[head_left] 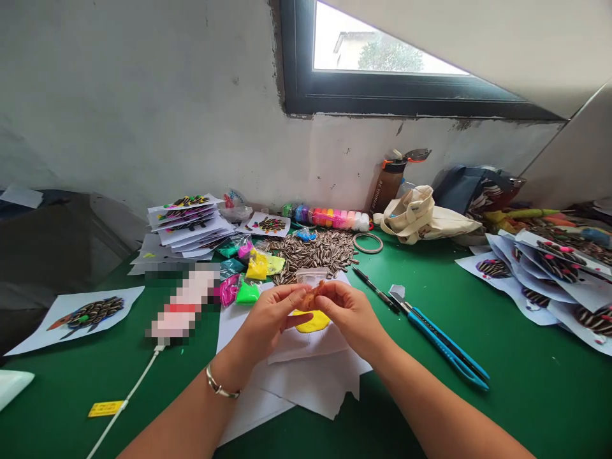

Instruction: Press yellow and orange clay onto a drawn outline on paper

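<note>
My left hand (273, 313) and my right hand (352, 312) meet in the middle, thumbs and fingers pinching a small orange-brown lump (312, 298). It looks like soft clay, but my fingers cover much of it. Just below lies a yellow clay shape (313, 322) on a white paper sheet (306, 349), with faint drawn lines under it. More white paper (306, 386) is layered beneath, one sheet with a torn edge. A clear plastic bag (313, 275) sits just beyond my fingertips.
Striped sunflower seeds (313, 252) are heaped behind, beside bright clay packets (247, 290). A blue utility knife (444, 347) and a black pen (375, 290) lie right. Paper stacks with seed pictures (191, 223) stand at both sides. A power strip (186, 306) trails a white cable (129, 398).
</note>
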`<state>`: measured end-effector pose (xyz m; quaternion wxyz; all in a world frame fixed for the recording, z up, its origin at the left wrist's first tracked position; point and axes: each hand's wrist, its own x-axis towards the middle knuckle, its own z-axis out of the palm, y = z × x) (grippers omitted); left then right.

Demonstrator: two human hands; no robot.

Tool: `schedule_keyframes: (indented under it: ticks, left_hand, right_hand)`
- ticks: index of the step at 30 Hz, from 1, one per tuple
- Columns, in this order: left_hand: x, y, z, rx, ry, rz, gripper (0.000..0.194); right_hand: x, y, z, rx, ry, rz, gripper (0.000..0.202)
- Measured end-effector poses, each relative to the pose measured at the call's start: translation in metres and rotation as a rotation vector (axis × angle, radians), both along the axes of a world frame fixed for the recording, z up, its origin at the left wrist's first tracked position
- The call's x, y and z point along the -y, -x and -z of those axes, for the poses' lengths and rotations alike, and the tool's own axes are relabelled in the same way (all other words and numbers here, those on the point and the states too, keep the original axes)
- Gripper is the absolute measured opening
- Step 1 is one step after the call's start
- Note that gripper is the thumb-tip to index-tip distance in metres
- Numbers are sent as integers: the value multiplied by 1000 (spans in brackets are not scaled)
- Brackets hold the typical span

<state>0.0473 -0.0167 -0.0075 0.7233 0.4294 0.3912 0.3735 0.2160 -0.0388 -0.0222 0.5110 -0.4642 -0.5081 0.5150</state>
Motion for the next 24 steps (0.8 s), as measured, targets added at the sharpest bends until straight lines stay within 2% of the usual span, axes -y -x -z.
schedule_keyframes:
  ticks: [5,14,17,22,24]
  left_hand:
    - [0,1,0,-85,-11,101,39]
    - [-1,6,4,-82,-72,147,38]
    - [-2,6,7,-91,-102,143,37]
    - [-4,6,10,-78,-123,115,34]
    - [-4,6,10,-75,-125,108,35]
  right_hand:
    - [1,-2,0,11,-32,14,17]
    - [3,-3,-2,14,-25,27,25]
    - [3,-4,-2,-4,-25,25,27]
    - [3,-1,-2,-46,-16,-84,23]
    - [4,0,-2,-28,-16,-81,23]
